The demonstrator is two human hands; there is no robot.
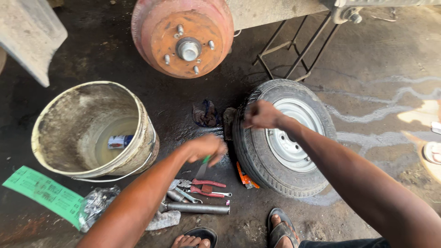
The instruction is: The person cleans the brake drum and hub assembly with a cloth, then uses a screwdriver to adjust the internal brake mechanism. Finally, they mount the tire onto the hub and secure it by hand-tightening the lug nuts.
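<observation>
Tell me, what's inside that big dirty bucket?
Inside the bucket there is some yellowish liquid and a small blue, white and red container lying in it. The near wall hides part of the bottom.

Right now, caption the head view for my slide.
Left hand holds a green-handled tool; right hand rests on the wheel's tyre.

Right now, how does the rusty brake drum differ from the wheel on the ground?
The brake drum is bare rust-orange metal with studs around a hub; the wheel has a pale rim inside a black tyre. The drum is mounted, raised off the floor; the wheel leans on the wet floor, with the right hand on it. Both are round.
</observation>
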